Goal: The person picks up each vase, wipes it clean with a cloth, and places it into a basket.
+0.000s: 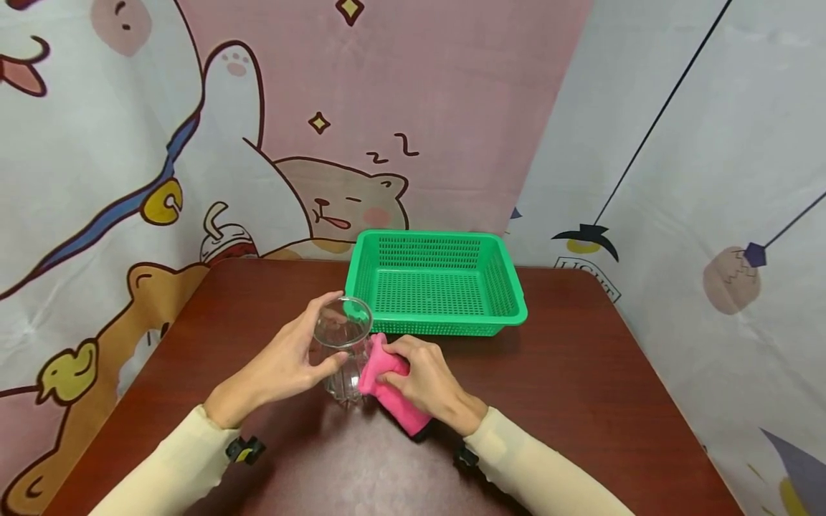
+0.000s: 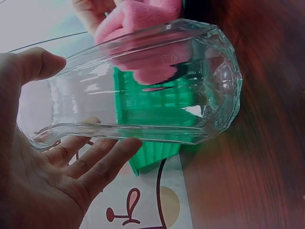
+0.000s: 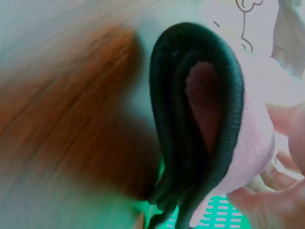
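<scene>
I have the left hand point(image 1: 290, 362) holding the glass jar point(image 1: 353, 364), thumb one side, fingers the other. Right hand point(image 1: 431, 376) pinches a bunched pink cloth point(image 1: 401, 410) just right of that grip; can't tell if cloth touches glass. Green basket point(image 1: 429, 292) lies beyond both grips. Step looks like wiping the jar's outside. Next move, I'd judge: keep the left hold steady, press cloth to the side, rub along.

The head camera looks forward and down from in front of the green basket point(image 1: 439, 327); both wrist cameras, nearer it, face its way; all share basket and pink cloth point(image 1: 401, 408).
</scene>
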The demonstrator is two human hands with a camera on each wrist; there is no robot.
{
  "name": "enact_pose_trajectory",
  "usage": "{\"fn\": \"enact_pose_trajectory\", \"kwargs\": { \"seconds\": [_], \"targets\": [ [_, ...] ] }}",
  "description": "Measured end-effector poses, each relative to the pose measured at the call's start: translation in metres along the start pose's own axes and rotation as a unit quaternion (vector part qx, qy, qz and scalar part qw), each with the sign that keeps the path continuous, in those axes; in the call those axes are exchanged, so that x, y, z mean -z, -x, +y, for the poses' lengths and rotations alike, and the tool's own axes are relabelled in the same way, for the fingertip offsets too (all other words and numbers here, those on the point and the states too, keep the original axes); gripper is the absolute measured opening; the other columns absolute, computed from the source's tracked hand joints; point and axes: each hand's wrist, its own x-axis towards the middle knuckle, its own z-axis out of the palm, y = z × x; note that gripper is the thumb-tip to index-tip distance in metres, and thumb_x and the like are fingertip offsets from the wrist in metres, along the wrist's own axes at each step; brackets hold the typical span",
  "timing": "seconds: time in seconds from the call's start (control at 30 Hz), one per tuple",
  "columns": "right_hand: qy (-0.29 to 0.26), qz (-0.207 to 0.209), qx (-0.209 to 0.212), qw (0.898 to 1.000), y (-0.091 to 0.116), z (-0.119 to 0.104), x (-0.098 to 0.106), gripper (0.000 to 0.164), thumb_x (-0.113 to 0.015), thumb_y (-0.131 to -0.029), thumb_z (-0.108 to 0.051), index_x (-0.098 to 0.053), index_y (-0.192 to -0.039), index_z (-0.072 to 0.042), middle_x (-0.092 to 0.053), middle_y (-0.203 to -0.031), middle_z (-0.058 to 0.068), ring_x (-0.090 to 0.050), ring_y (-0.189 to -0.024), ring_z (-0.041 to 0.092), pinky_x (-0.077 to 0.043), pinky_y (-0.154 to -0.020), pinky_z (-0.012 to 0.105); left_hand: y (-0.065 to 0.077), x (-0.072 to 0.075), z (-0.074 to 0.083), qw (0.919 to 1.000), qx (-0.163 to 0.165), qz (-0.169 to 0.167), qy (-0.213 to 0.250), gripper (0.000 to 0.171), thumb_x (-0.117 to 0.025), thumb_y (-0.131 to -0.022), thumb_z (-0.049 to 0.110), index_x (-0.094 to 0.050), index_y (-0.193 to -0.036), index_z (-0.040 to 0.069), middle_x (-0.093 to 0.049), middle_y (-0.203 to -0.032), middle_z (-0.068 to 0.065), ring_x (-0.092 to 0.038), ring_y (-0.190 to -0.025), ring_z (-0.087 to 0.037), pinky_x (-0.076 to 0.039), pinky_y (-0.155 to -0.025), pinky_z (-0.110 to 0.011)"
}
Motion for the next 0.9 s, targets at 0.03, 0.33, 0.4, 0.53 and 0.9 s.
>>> {"fn": "enact_pose_trajectory", "kwargs": {
  "seconds": [0.03, 0.33, 0.4, 0.53, 0.9],
  "targets": [
    [-0.002, 0.006, 0.004, 1.000, 0.000, -0.001, 0.001, 0.041, -0.092, -0.086, -0.023, -0.079, -0.122, -0.008, -0.076, -0.110, -0.001, -0.071, -0.095, 0.007, -0.058, -0.076, 0.019, -0.001, 0.000, 0.000, 1.0000, -0.001, -0.001, 0.002, 0.097, -0.083, -0.093, 0.025, -0.021, -0.168, 0.023, -0.066, -0.134, -0.002, -0.073, -0.112, -0.020, -0.060, -0.079, -0.037],
    [-0.021, 0.047, 0.028, 0.998, -0.006, -0.008, 0.006, 0.041, -0.092, -0.086, -0.022, -0.079, -0.122, -0.008, -0.077, -0.110, -0.003, -0.073, -0.096, 0.007, -0.059, -0.077, 0.020, -0.001, 0.001, -0.001, 0.9999, 0.002, -0.011, 0.001, 0.098, -0.083, -0.093, 0.027, -0.020, -0.168, 0.021, -0.065, -0.136, -0.001, -0.072, -0.112, -0.016, -0.061, -0.082, -0.037],
    [-0.022, 0.057, 0.030, 0.998, -0.008, -0.010, 0.007, 0.041, -0.092, -0.086, -0.022, -0.079, -0.122, -0.008, -0.077, -0.109, -0.003, -0.073, -0.097, 0.007, -0.059, -0.077, 0.020, -0.001, 0.001, -0.002, 0.9999, 0.002, -0.013, 0.002, 0.098, -0.083, -0.093, 0.026, -0.020, -0.168, 0.021, -0.064, -0.136, -0.001, -0.072, -0.112, -0.017, -0.061, -0.082, -0.038],
    [-0.027, 0.077, 0.037, 0.996, -0.010, -0.015, 0.008, 0.042, -0.094, -0.084, -0.024, -0.080, -0.121, -0.008, -0.077, -0.109, -0.003, -0.073, -0.098, 0.008, -0.060, -0.080, 0.021, 0.000, 0.002, -0.002, 0.9999, 0.004, -0.015, 0.001, 0.099, -0.084, -0.092, 0.026, -0.020, -0.168, 0.021, -0.063, -0.138, 0.002, -0.072, -0.113, -0.018, -0.061, -0.084, -0.036],
    [-0.090, 0.110, 0.026, 0.990, -0.016, -0.025, 0.014, 0.041, -0.094, -0.084, -0.025, -0.080, -0.121, -0.012, -0.079, -0.110, -0.003, -0.071, -0.093, 0.008, -0.060, -0.074, 0.021, 0.000, 0.002, -0.002, 0.9997, -0.009, -0.013, 0.019, 0.099, -0.083, -0.091, 0.019, -0.020, -0.168, 0.019, -0.064, -0.136, -0.007, -0.074, -0.111, -0.019, -0.063, -0.092, -0.038]
  ]
}}
